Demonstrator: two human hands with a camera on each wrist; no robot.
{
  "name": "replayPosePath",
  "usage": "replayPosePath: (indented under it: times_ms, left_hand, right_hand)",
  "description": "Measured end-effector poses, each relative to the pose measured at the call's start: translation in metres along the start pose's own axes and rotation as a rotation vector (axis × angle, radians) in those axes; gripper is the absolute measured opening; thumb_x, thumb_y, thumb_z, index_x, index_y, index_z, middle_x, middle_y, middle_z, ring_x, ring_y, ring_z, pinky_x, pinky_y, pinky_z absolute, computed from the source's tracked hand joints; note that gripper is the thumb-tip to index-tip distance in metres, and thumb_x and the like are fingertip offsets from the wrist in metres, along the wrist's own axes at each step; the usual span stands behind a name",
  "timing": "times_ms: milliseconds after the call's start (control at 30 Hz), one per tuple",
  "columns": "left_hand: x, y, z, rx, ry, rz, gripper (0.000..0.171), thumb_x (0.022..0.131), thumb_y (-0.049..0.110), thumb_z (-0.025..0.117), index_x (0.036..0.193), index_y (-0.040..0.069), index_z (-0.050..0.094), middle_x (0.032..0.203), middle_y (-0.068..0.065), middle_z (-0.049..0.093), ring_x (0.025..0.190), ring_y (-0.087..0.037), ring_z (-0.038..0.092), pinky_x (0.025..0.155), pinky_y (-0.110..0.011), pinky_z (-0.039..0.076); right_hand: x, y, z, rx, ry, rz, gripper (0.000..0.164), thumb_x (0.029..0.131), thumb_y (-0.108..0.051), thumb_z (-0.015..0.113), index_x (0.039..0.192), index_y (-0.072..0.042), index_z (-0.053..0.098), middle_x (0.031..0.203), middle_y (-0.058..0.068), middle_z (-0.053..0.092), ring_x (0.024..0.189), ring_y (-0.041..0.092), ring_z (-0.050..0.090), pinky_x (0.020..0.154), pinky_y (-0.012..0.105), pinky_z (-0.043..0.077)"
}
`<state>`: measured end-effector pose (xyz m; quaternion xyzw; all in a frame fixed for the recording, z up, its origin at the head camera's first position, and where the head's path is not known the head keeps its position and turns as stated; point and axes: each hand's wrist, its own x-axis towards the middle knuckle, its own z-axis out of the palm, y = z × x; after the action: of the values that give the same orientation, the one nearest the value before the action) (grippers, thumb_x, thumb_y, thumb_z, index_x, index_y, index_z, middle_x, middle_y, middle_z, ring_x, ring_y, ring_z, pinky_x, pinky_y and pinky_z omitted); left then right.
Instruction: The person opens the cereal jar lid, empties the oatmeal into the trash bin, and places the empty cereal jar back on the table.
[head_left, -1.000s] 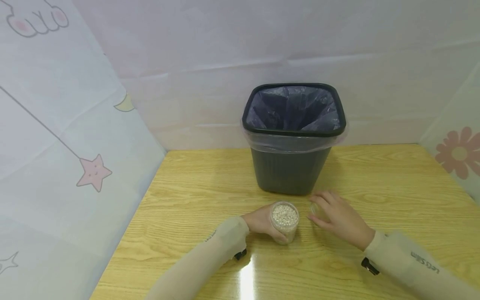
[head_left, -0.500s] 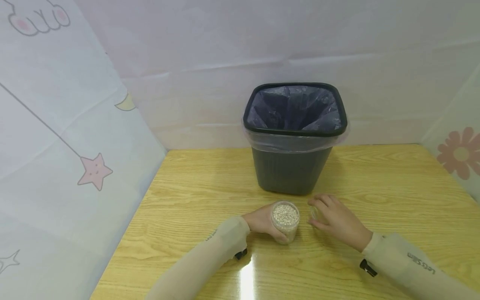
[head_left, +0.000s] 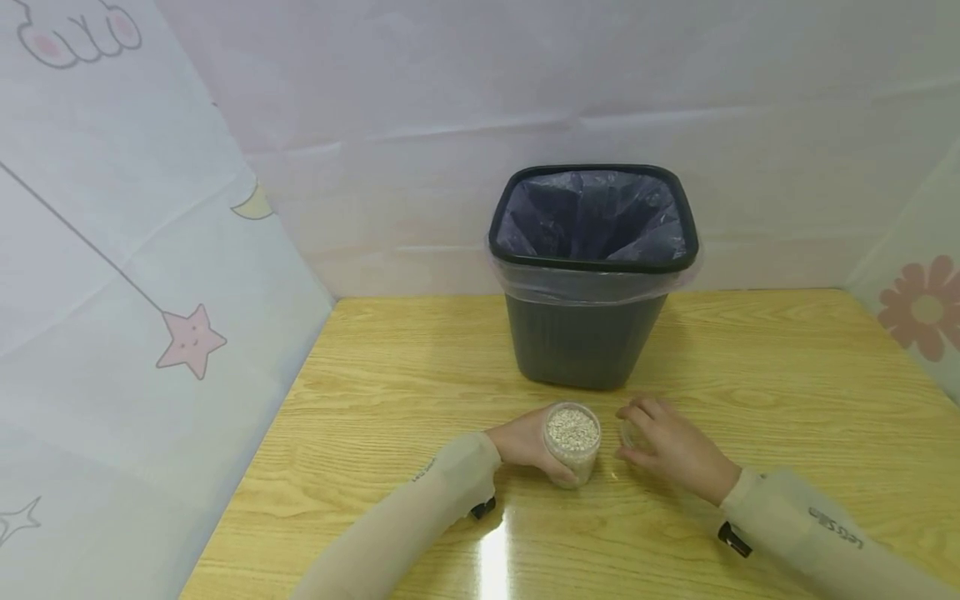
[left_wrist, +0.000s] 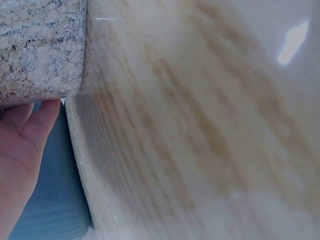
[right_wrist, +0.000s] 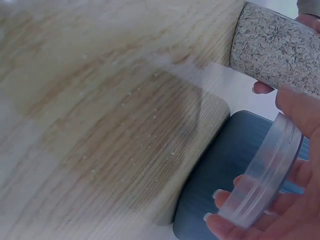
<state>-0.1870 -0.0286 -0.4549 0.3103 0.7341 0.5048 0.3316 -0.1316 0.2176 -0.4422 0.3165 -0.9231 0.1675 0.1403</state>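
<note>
A clear jar (head_left: 573,442) filled nearly to the rim with pale rolled oats stands upright on the table, its top uncovered. My left hand (head_left: 527,443) grips the jar from its left side, fingers round the back and thumb in front. To the right of the jar, my right hand (head_left: 681,454) holds a clear plastic lid (right_wrist: 265,172) on edge, thumb on one side and fingers on the other. A small gap separates lid and jar in the head view. In the left wrist view the oat jar (left_wrist: 42,50) shows only in part, with fingers against it.
A dark rectangular trash bin (head_left: 588,342) lined with a translucent bag stands behind both hands. The wood-grain table (head_left: 405,358) has small pale crumbs near the right hand in the right wrist view. Printed cloth walls (head_left: 420,192) border the back and sides.
My right hand with the lid has shifted slightly toward me. The left hand and the jar have stayed in place.
</note>
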Motion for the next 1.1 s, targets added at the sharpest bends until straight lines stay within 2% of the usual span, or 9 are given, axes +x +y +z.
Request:
replayPosePath:
  times_ms: [200,400,667,1100]
  left_hand:
    - [0.0,-0.001,0.001,0.015,0.006,0.001,0.086,0.067,0.0,0.087,0.14,0.013,0.043,0.123,0.01,0.054,0.114,-0.003,0.05,0.101,-0.022,0.037]
    - [0.001,-0.001,0.001,0.011,0.006,0.016,0.085,0.066,-0.001,0.086,0.139,0.012,0.044,0.122,0.01,0.055,0.113,-0.003,0.051,0.101,-0.022,0.038]
    - [0.001,-0.002,0.001,0.019,0.011,0.015,0.085,0.066,-0.001,0.087,0.139,0.012,0.044,0.122,0.01,0.055,0.114,-0.003,0.051,0.101,-0.022,0.038]
    - [0.001,-0.001,0.001,0.007,0.013,0.023,0.085,0.066,-0.001,0.087,0.138,0.011,0.045,0.122,0.01,0.055,0.113,-0.003,0.052,0.101,-0.022,0.038]
  right_hand:
    - [-0.002,0.0,0.002,0.012,-0.049,0.04,0.041,0.075,-0.018,0.084,0.105,-0.001,0.062,0.098,0.007,0.055,0.085,0.023,0.056,0.069,0.037,0.054]
    - [-0.003,0.002,0.007,0.003,-0.049,0.038,0.041,0.074,-0.021,0.084,0.103,-0.002,0.062,0.096,0.007,0.056,0.084,0.024,0.057,0.068,0.037,0.054]
    - [-0.004,0.006,0.013,-0.004,-0.036,0.02,0.04,0.073,-0.022,0.085,0.1,-0.002,0.063,0.091,0.004,0.055,0.077,0.017,0.055,0.064,0.033,0.052]
    - [-0.006,0.007,0.018,-0.044,-0.086,0.041,0.041,0.075,-0.028,0.083,0.1,-0.002,0.063,0.094,0.007,0.058,0.084,0.024,0.057,0.071,0.04,0.053]
